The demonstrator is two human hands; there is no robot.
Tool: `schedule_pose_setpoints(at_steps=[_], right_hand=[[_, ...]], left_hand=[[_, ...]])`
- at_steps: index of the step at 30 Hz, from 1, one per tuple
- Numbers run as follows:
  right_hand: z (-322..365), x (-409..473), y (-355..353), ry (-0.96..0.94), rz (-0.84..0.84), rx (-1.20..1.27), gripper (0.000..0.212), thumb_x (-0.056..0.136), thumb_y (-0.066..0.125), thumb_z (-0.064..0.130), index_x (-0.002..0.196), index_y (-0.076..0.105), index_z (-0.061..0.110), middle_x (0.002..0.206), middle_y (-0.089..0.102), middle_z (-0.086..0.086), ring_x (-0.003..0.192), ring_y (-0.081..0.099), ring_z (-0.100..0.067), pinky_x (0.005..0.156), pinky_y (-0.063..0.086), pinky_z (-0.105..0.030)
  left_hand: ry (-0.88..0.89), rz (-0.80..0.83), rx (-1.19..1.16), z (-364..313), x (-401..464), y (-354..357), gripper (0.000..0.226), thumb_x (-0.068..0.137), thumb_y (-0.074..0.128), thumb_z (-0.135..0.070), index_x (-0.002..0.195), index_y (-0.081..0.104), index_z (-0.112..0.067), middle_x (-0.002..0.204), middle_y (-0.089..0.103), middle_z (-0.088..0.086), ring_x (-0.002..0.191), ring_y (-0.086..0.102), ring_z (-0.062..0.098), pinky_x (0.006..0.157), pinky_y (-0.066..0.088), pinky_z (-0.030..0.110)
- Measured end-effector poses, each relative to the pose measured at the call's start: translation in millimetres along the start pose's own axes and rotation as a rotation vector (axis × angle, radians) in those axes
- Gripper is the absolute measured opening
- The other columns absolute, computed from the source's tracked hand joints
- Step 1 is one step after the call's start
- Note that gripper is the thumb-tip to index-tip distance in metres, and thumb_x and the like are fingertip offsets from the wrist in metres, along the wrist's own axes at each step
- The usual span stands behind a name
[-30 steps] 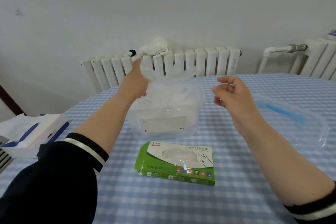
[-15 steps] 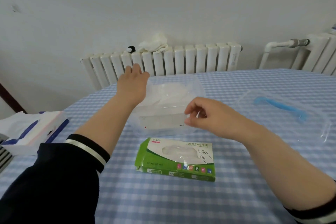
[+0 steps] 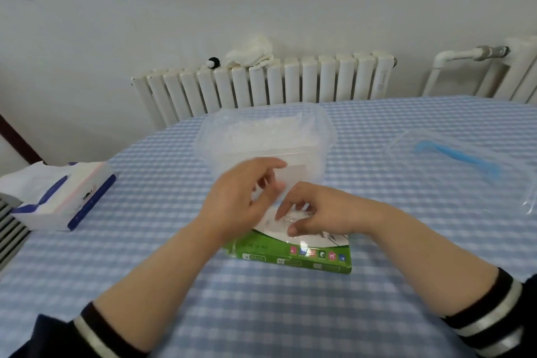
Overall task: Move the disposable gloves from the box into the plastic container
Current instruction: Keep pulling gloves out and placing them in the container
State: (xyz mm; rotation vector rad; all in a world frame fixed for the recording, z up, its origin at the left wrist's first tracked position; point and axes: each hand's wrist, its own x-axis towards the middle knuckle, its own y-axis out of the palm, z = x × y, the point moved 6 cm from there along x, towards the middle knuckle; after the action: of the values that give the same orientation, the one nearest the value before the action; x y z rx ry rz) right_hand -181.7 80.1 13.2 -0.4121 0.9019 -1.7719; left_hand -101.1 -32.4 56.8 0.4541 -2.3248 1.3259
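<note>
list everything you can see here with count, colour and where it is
glove box: 1, green and white, near middle of table, under both hands
plastic container: 1, clear, behind the box, gloves inside
lid: 1, clear with blue strip, right on table
tissue pack: 1, white and blue, left table edge
table: 1, blue-white check cloth
radiator: 1, white, at wall, white cloth on top
second radiator: 1, white, far right
left hand: 1, fingers loose, over the box
right hand: 1, fingertips at the box opening

No text can be read: the green glove box (image 3: pixel 293 256) bears blurred print and small coloured icons along its front edge, and the tissue pack (image 3: pixel 62 199) left of it shows none.
</note>
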Motion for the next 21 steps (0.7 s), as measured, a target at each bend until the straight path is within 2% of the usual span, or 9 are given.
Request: schedule_pose_setpoints(at_steps=[2,4,5,11,14,21], right_hand=[[-1,2,0,-0.020,-0.050,-0.011,0.016,0.084,0.073,0.033,0.091,0.060,0.040,0.103,0.049,0.020,0.096,0.050,0.004,0.081,0.042,-0.013],[-3,5,0,-0.046,-0.106,-0.042,0.012,0.085,0.072,0.032,0.087,0.061,0.034,0.100,0.051,0.017,0.094,0.052,0.001,0.085,0.044,-0.020],[-3,6,0,-0.055,-0.126,-0.055,0.011,0.085,0.071,0.033,0.084,0.060,0.033,0.099,0.053,0.016,0.094,0.052,0.000,0.087,0.044,-0.023],[5,6,-1,-0.152,-0.242,-0.166,0.012,0.089,0.066,0.035,0.081,0.064,0.026,0.091,0.059,0.014,0.092,0.049,-0.001,0.085,0.041,-0.027],[7,4,-1,-0.171,-0.303,-0.111,0.013,0.090,0.065,0.032,0.085,0.070,0.022,0.087,0.064,0.014,0.091,0.052,-0.002,0.083,0.043,-0.027],[5,4,0,-0.154,-0.338,0.031,0.008,0.089,0.066,0.028,0.084,0.071,0.023,0.086,0.070,0.012,0.084,0.061,-0.006,0.079,0.048,-0.036]], left_hand=[[-0.156,0.237,-0.050,18,-18,26,0.069,0.076,0.058,-0.069,0.135,0.040,-0.038,0.114,0.053,-0.026,0.107,0.047,-0.010,0.087,0.039,0.007],[-0.253,0.405,-0.011,32,-32,44,0.093,0.066,0.072,-0.068,0.143,0.031,-0.036,0.131,0.045,-0.023,0.120,0.042,-0.003,0.101,0.038,0.019],[-0.262,0.446,0.024,36,-36,49,0.096,0.065,0.073,-0.069,0.144,0.031,-0.036,0.134,0.043,-0.022,0.123,0.041,0.000,0.103,0.037,0.023],[-0.203,0.427,0.089,32,-36,51,0.063,0.072,0.070,-0.066,0.126,0.049,-0.039,0.115,0.049,-0.024,0.106,0.043,-0.001,0.090,0.036,0.019],[-0.224,0.439,0.067,34,-37,52,0.064,0.071,0.070,-0.068,0.124,0.050,-0.038,0.114,0.051,-0.022,0.106,0.045,0.002,0.091,0.039,0.022],[-0.225,0.450,0.061,36,-37,54,0.058,0.071,0.068,-0.068,0.116,0.053,-0.035,0.108,0.055,-0.020,0.101,0.048,0.002,0.091,0.044,0.028]])
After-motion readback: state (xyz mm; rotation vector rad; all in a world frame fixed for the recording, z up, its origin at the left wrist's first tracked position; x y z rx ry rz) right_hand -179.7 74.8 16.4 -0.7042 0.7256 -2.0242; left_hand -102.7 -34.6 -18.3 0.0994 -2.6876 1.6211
